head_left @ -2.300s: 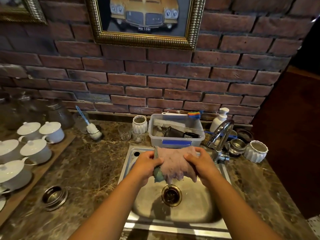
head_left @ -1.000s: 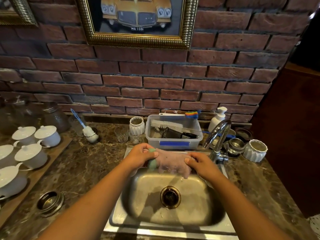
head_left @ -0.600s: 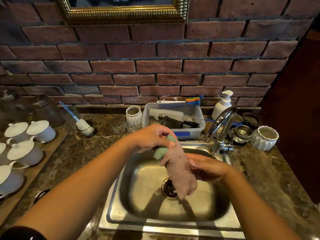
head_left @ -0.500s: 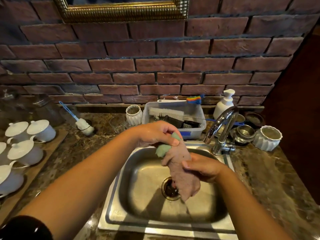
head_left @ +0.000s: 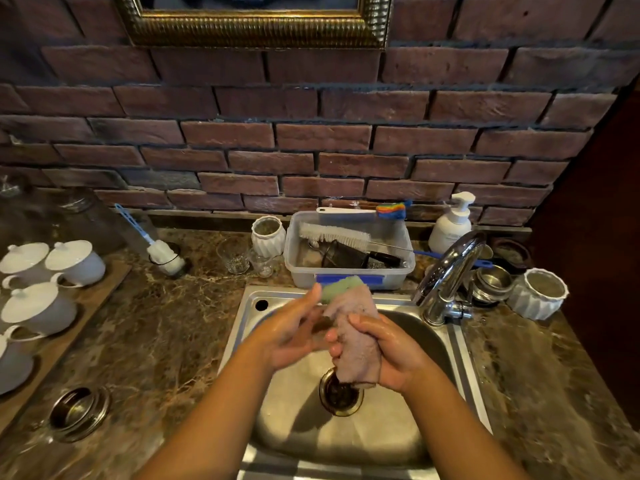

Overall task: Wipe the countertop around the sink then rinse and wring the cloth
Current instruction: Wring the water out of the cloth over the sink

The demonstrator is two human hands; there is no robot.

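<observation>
A wet pinkish-grey cloth with a green edge (head_left: pixel 355 336) hangs bunched and upright over the steel sink (head_left: pixel 346 441), above the drain (head_left: pixel 341 396). My right hand (head_left: pixel 384 351) is wrapped around the cloth's lower half. My left hand (head_left: pixel 294 332) lies flat against the cloth's left side, fingers stretched up toward the green top end. Both hands look wet. The chrome tap (head_left: pixel 446 275) stands at the sink's back right with no water running. Brown marble countertop (head_left: pixel 152 334) surrounds the sink.
Behind the sink sits a clear plastic tub (head_left: pixel 349 251) of brushes, with a soap pump (head_left: pixel 452 220), glasses (head_left: pixel 237 258) and white ribbed cups (head_left: pixel 538 292) nearby. White lidded cups (head_left: pixel 41 303) stand on a wooden tray at left. A metal ring (head_left: pixel 78 410) lies front left.
The cloth went from spread between both hands to gathered into a vertical roll. My right hand closed around its lower part; my left hand dropped from gripping the top to lying flat beside it.
</observation>
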